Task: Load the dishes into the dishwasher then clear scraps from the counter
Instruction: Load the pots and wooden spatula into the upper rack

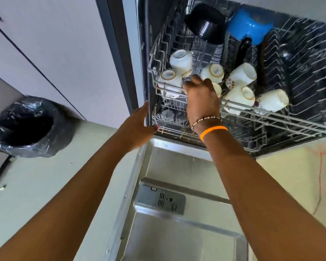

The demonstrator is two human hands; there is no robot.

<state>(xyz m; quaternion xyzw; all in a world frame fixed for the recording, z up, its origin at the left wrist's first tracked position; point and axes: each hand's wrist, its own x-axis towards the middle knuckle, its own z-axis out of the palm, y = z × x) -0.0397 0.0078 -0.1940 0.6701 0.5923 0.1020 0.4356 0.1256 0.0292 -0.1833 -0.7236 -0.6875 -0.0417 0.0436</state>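
Where glossy ceramic cups [181, 61] crowd wire rack [252, 117], right hand [201, 98] reaching

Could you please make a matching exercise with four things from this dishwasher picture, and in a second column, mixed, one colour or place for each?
Things:
1. pot
2. saucepan
3. wristband
4. bin

Colour or place:
A. orange, on the right wrist
B. blue, at the back of the upper rack
C. lined with a black bag, on the floor at the left
D. black, at the back of the rack, left of the blue one

Pairs: 1-D, 2-B, 3-A, 4-C
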